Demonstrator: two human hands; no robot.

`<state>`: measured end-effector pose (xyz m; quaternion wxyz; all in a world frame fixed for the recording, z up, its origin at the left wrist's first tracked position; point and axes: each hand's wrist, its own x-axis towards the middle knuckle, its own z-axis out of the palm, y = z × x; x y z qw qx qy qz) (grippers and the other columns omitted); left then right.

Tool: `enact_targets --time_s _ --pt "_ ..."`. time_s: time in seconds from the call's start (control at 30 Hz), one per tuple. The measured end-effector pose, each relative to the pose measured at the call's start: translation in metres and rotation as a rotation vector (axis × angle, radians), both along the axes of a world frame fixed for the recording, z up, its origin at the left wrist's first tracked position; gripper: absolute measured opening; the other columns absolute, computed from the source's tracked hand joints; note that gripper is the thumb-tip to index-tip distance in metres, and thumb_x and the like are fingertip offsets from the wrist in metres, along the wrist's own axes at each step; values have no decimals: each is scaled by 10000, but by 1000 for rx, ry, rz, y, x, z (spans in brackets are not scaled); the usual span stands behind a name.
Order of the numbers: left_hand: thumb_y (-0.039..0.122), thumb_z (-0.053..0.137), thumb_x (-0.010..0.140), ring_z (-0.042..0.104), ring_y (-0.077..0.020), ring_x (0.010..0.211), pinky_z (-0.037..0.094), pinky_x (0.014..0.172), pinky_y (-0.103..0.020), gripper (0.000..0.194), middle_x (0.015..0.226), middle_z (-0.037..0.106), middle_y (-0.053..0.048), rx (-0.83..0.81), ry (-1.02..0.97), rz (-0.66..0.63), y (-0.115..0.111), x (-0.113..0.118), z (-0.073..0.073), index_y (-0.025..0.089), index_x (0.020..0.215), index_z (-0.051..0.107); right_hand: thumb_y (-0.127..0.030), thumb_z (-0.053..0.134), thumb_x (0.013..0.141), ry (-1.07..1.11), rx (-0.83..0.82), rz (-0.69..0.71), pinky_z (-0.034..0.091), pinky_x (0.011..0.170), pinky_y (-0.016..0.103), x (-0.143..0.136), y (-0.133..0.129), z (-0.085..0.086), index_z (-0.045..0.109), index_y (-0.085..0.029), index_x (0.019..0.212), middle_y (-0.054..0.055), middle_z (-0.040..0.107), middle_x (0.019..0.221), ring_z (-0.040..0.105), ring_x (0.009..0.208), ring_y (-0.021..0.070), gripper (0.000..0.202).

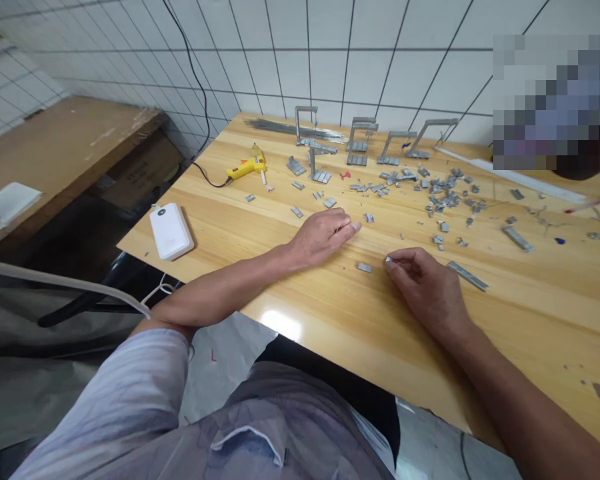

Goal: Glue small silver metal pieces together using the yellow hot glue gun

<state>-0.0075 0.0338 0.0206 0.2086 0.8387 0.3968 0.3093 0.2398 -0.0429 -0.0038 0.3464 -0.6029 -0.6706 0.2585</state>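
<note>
My left hand (323, 238) rests over the table with its fingers curled in and the thumb pointing right. Whatever it may hold is hidden. Across from it, my right hand (427, 285) pinches thumb and forefinger together; a tiny pale spot shows at the tips, too small to name. Between the hands lies a small grey ridged piece (365, 267), touched by neither. Another small grey piece (369, 218) sits just beyond my left fingertips. A long grey strip (468, 275) lies flat to the right of my right hand.
Several grey bracket-shaped frames (363, 142) stand along the tiled wall. Grey scraps (445, 193) are scattered at centre right. A yellow glue gun (247, 167), thin grey rods (280, 127) and a white power bank (171, 231) lie leftward. A pixelated patch covers the upper right.
</note>
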Motion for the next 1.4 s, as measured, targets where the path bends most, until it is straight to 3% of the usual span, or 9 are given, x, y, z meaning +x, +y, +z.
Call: enact_targets --time_s 0.17,0.27,0.5,0.6,0.7,0.9,1.1,1.27,1.4 --pt "313 574 1019 573 -162 742 483 754 -315 216 818 631 -6 -11 -64 105 14 -7 11 216 829 542 -522 780 848 220 -37 -3 604 666 365 -2 6 -6 734 -250 962 34 778 783 720 678 206 299" --pt "236 597 979 591 -178 786 475 779 -326 245 827 641 -24 111 -11 218 32 -23 20 221 755 500 -534 797 824 267 -26 15 615 682 364 -2 9 -5 753 -251 964 33 777 801 714 700 200 319" --pt "368 353 1105 604 -292 1022 417 910 -407 354 1057 709 -132 40 326 830 99 -131 42 197 1084 662 -529 831 767 375 -93 36 621 705 369 -3 10 1 761 -232 946 40 775 812 711 709 196 354" --pt "361 483 1024 509 -356 1255 363 1067 -473 420 1390 629 -213 -113 569 899 120 -171 39 137 1355 611 -528 843 763 385 -101 30 630 724 380 -3 10 1 769 -238 952 45 785 830 723 731 205 354" --pt "370 596 943 457 -415 1335 317 1123 -540 569 1453 592 -264 -182 620 872 134 -187 26 92 1439 564 -528 856 754 388 -97 16 637 731 384 -2 10 0 781 -242 961 53 796 844 732 741 211 361" --pt "254 606 897 508 -444 1348 311 1136 -589 522 1474 584 -304 -232 608 813 152 -185 8 85 1391 611 -522 856 753 360 -116 -23 637 772 384 -1 7 2 799 -243 982 61 812 872 746 769 213 366" --pt "184 522 929 553 -420 1343 389 1112 -542 531 1459 598 -280 -133 499 866 145 -177 29 110 1452 572 -563 871 730 399 -122 -38 627 777 369 -3 7 2 805 -231 989 67 811 881 741 783 207 426" --pt "301 640 928 681 -303 1055 505 914 -376 302 1122 752 -125 56 86 711 97 -134 56 158 1182 722 -541 902 682 479 -142 -106 615 805 381 -3 10 5 808 -212 975 67 798 866 725 790 202 450" --pt "495 720 906 687 -216 853 519 750 -299 366 938 753 -40 -103 -251 420 38 -83 66 176 1075 779 -509 899 675 549 -108 -145 574 695 346 -1 13 17 803 -204 941 29 750 763 663 682 166 415"
